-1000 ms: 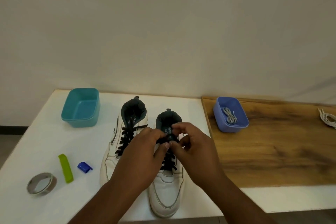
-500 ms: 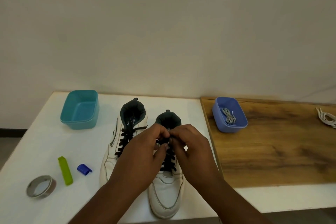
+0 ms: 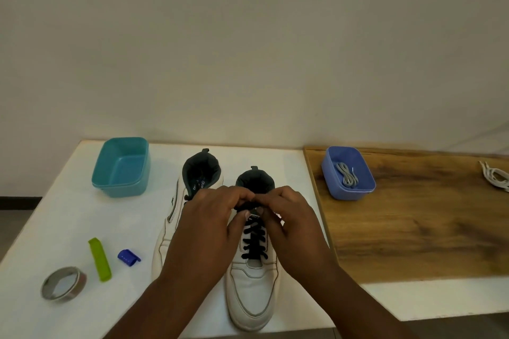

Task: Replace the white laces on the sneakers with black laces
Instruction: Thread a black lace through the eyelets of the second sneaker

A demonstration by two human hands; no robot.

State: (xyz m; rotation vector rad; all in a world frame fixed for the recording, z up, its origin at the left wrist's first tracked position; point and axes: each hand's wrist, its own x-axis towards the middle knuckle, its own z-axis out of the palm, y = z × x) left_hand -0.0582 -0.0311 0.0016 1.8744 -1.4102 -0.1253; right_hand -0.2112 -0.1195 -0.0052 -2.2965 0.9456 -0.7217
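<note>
Both hands [image 3: 248, 217] pinching black lace [image 3: 254, 239] ends between fingertips, maybe tying; could slip loose if pulled unevenly.

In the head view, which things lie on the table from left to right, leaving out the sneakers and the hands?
Grey tape roll → green plastic clip → small blue clip → blue plastic box holding grey laces → white laces.
</note>
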